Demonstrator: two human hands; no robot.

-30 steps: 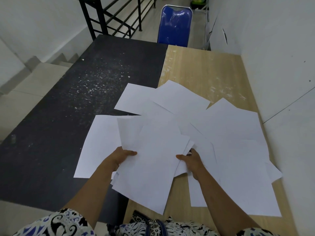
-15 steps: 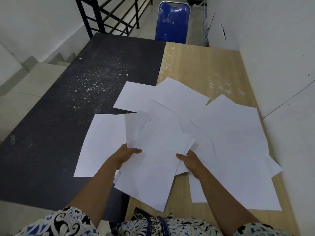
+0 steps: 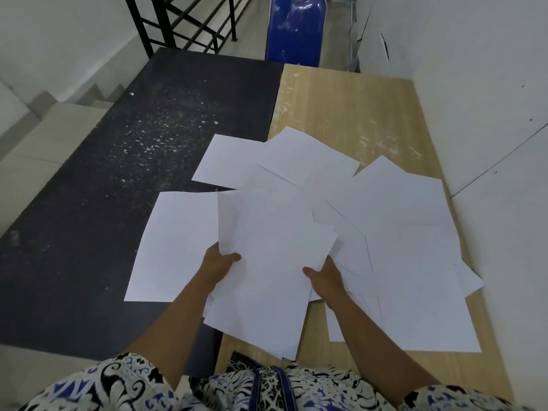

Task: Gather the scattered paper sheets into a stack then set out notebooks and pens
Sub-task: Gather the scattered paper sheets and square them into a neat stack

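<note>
Above the near tabletop [image 3: 341, 108] edge, the left hand [image 3: 218, 266] and right hand [image 3: 324, 277] each grip a side of a loose, uneven bundle of paper sheets [image 3: 267, 262]. Many more sheets [image 3: 400, 232] lie fanned beyond. Gathering looks only partly done; no notebooks or pens are in sight.

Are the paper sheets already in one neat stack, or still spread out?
Still spread: many loose sheets overlap across the tables, while left hand and right hand hold a bundle.
</note>
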